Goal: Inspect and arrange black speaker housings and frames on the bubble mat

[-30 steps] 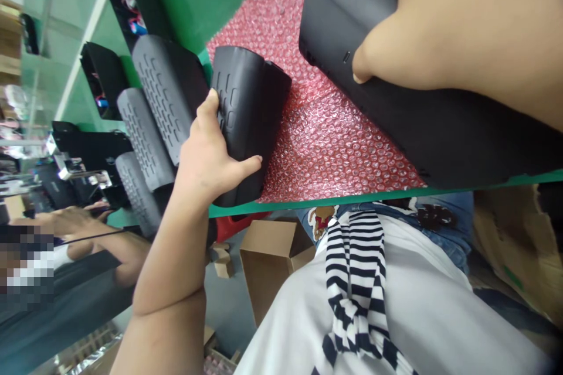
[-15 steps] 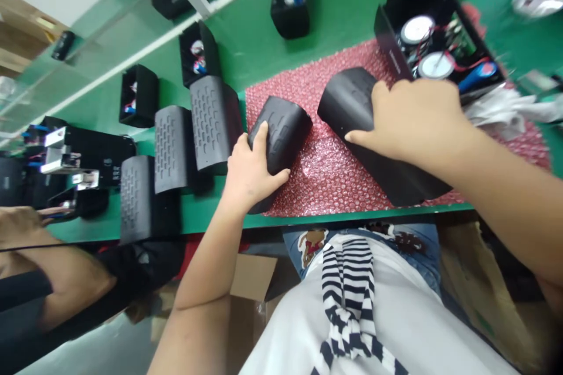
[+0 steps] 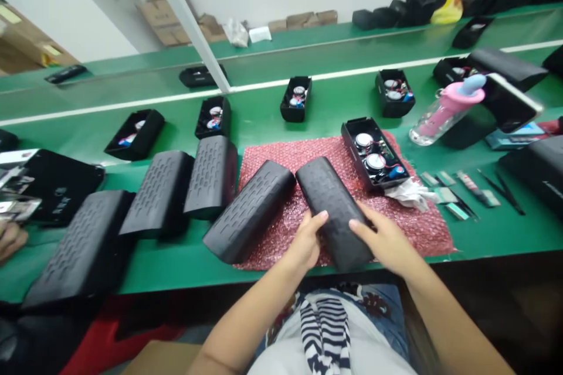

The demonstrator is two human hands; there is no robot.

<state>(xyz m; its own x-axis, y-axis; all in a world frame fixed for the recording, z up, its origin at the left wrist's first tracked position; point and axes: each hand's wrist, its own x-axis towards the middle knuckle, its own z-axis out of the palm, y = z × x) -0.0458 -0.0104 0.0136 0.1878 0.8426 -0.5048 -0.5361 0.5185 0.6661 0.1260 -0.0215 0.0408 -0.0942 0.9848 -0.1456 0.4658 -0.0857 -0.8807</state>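
My left hand (image 3: 307, 241) and my right hand (image 3: 386, 239) are closed around the two long sides of a black speaker cover (image 3: 329, 202) with slot-like marks on its top. This cover is tilted over a pink bubble-wrap mat (image 3: 413, 225), near the bench's front edge. A similar slotted speaker cover (image 3: 251, 211) lies to the left, partly on the mat, with no hand on it. Behind my right hand, an opened speaker housing (image 3: 373, 155) shows two round drivers, wires and a blue part. Crumpled white cloth (image 3: 411, 192) lies beside it.
More slotted covers (image 3: 158, 193) stand along the left, near a co-worker's hand (image 3: 11, 240). Several opened housings (image 3: 296, 99) line the back of the green bench. At right are a pink-topped bottle (image 3: 444, 111), tweezers (image 3: 505, 190) and small packets.
My left hand has left the left cover and now grips the right one together with my right hand. The view has tilted up, showing more of the bench and the wall.
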